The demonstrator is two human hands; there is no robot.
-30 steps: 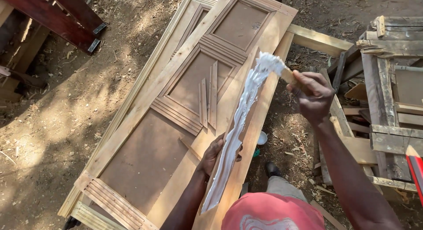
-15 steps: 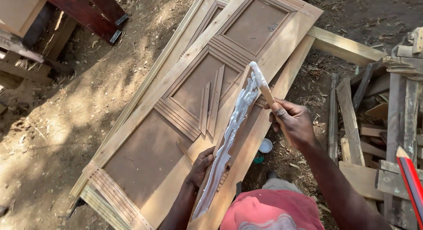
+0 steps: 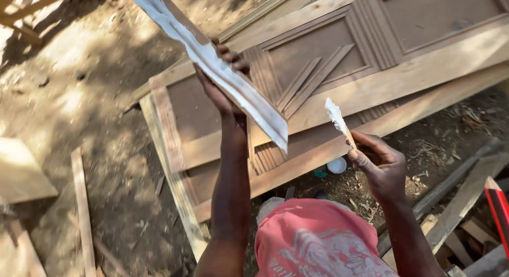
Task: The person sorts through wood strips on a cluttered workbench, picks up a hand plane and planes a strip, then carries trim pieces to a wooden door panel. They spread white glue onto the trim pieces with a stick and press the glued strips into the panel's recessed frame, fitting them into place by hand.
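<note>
My left hand (image 3: 218, 94) grips a long wooden moulding strip (image 3: 253, 108) coated with white paste and holds it raised, slanting from the upper left down to the centre. My right hand (image 3: 379, 165) pinches a thin stick (image 3: 339, 120) with white paste on its tip, just right of the strip's lower end and apart from it. Beneath both hands a panelled wooden door (image 3: 328, 49) lies flat on other frames, with two loose thin strips resting in its middle panel.
A small white round container (image 3: 336, 164) sits on the dirt below the door's near edge. Planks (image 3: 83, 208) and a board (image 3: 21, 173) lie at the left, more timber at the right (image 3: 461, 197) beside a red and black object (image 3: 498, 208). A pink garment (image 3: 318, 240) fills the bottom.
My left hand has lifted the pasted strip off the door and swung it up to the left. My right hand has drawn the stick away from the strip. The view has moved closer.
</note>
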